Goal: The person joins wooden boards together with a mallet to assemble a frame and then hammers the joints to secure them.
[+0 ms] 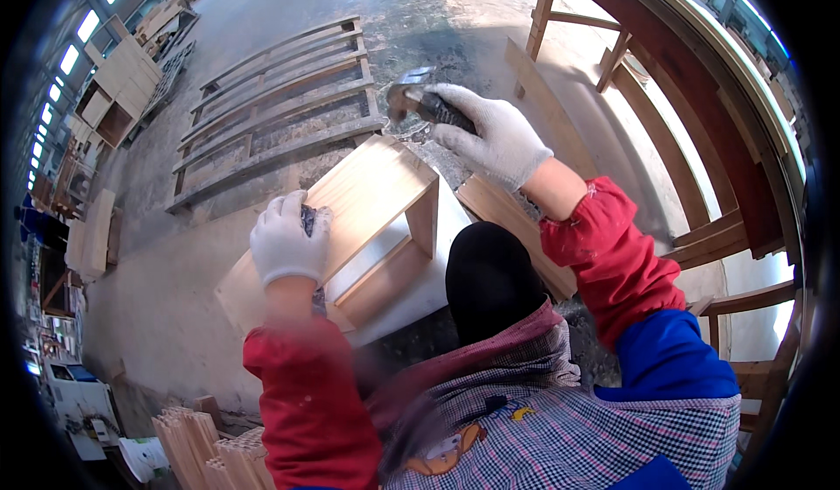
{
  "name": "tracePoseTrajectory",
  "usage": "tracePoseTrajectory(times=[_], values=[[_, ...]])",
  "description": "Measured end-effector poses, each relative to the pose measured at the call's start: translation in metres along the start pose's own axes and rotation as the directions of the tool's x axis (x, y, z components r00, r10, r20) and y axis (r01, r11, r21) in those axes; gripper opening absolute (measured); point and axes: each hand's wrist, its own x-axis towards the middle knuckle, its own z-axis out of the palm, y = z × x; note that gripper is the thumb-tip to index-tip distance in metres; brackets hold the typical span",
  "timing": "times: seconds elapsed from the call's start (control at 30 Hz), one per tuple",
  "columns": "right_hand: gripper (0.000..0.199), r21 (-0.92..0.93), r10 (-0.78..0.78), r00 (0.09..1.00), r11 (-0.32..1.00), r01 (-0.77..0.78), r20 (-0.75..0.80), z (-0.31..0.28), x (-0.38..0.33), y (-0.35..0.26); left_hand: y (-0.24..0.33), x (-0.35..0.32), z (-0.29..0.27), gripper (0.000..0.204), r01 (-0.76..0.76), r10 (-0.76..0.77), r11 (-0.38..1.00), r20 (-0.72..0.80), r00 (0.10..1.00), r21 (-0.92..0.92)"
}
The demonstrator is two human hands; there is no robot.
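My right hand (pixel 494 136), in a white glove, is closed around the dark handle of a hammer (pixel 411 96). Its shiny metal head is blurred and raised beyond an open-sided box of pale wood (pixel 376 175). On the box's top panel, toward the left, rests my left hand (pixel 290 234), gloved as well. Its fingers are curled together, and a dark patch shows between thumb and fingers; I cannot tell whether that is a held thing or the glove's palm. The box sits tilted in front of me on a white surface (pixel 446 227).
A slatted wooden pallet (pixel 280 105) lies on the floor ahead. Wooden frames (pixel 682 114) stand along the right, and a plank (pixel 516 219) lies beside the box. Bundled wood strips (pixel 206 446) are at lower left; cabinets (pixel 122 83) stand far left.
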Motion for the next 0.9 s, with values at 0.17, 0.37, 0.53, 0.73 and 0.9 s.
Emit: tracePoseTrajectory(times=[0.17,0.37,0.53,0.73,0.9], values=[[0.04,-0.095,0.08,0.981,0.993,-0.064,0.178,0.013,0.006,0.014,0.0,0.001,0.002,0.038,-0.012,0.012,1.0,-0.008,1.0,0.001],[0.043,0.0,-0.043,0.997,0.999,0.043,-0.067,0.022,-0.002,0.01,0.001,0.0,0.002,0.038,0.0,0.0,1.0,0.001,1.0,-0.01],[0.042,-0.089,0.032,0.991,0.996,-0.021,0.127,0.02,0.002,0.012,-0.001,-0.001,0.002,0.038,-0.008,0.008,1.0,0.019,1.0,0.022],[0.043,0.004,0.033,0.995,0.999,-0.034,0.092,0.02,0.0,0.006,0.001,0.001,-0.002,0.036,-0.018,0.018,1.0,-0.011,1.0,0.003],[0.045,0.049,0.012,0.999,0.999,-0.014,0.036,0.017,0.002,0.015,0.002,0.0,-0.001,0.035,0.003,-0.003,1.0,0.001,1.0,0.016]])
